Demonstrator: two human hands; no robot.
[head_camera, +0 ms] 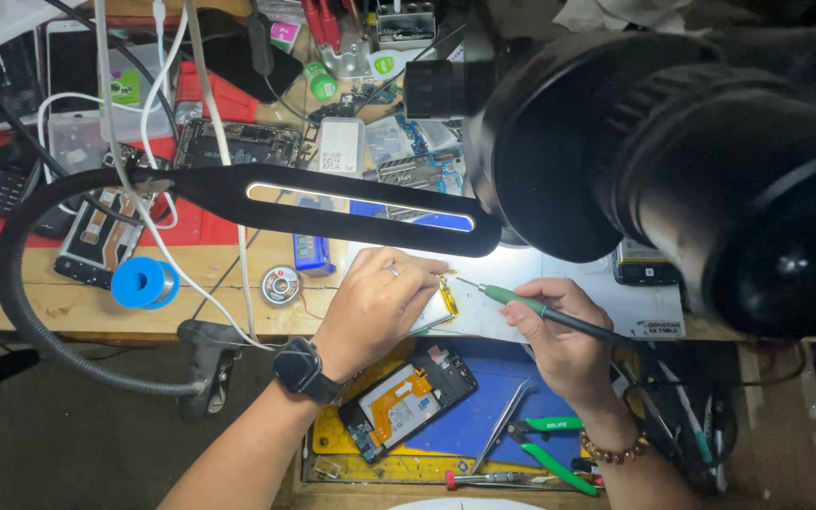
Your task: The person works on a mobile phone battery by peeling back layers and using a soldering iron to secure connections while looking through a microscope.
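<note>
My left hand (377,307) presses the small gold part (448,295) flat under the lamp (351,200), my right hand (559,331) grips the iron (521,303), tip just beside it — soldering underway, I judge — opened phone (408,397) nearby, unassembled.

A black smartwatch (302,369) and finger ring (394,270) on the left; brown bead bracelet (616,451) on the right.

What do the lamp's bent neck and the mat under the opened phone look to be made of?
Lamp neck: looks like black ribbed flexible metal or rubber-sleeved tubing; it curves smoothly in a loop. Mat: looks like matte blue silicone or rubber, with a yellow moulded section. The opened phone lies on it.
</note>
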